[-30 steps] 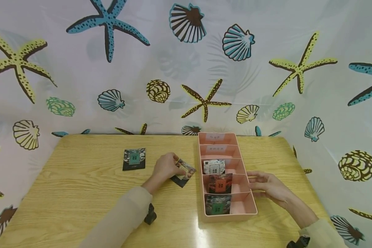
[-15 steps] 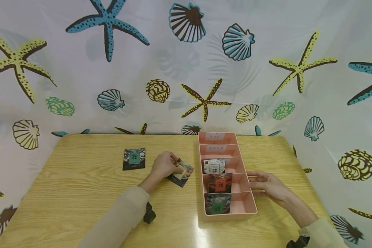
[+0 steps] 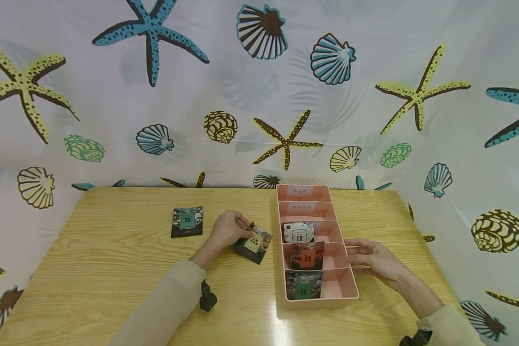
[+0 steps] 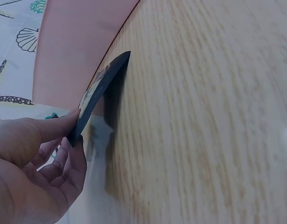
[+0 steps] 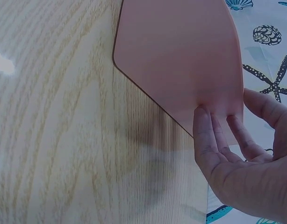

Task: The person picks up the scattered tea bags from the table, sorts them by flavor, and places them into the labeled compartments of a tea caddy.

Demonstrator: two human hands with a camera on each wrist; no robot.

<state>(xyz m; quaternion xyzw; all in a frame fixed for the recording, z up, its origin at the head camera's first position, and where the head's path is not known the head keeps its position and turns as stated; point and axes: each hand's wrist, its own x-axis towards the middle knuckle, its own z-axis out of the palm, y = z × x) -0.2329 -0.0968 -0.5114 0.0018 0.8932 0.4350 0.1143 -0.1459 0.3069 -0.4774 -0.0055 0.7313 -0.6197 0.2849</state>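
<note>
My left hand (image 3: 230,228) pinches a dark tea sachet with a yellow label (image 3: 255,243) between thumb and fingers, left of the pink divided box (image 3: 318,303). In the left wrist view the sachet (image 4: 99,93) is seen edge-on, tilted above the wood, with the thumb on its printed face. My right hand (image 3: 378,262) touches the box's outer right wall. Its fingertips (image 5: 203,112) rest on that wall, and the thumb lies by the rim. Inside the box stand a white sachet (image 3: 299,232), a red-labelled sachet (image 3: 308,256) and a green-labelled sachet (image 3: 304,285), each in its own compartment.
Another dark sachet with a green label (image 3: 187,221) lies flat at the back left of the wooden table (image 3: 112,269). The box's two far compartments carry paper labels (image 3: 302,207). A patterned cloth (image 3: 190,96) hangs behind the table.
My left hand has shifted slightly left and its fingers have slid toward the sachet's edge, uncovering more of the yellow label. The right hand and box stay put.
</note>
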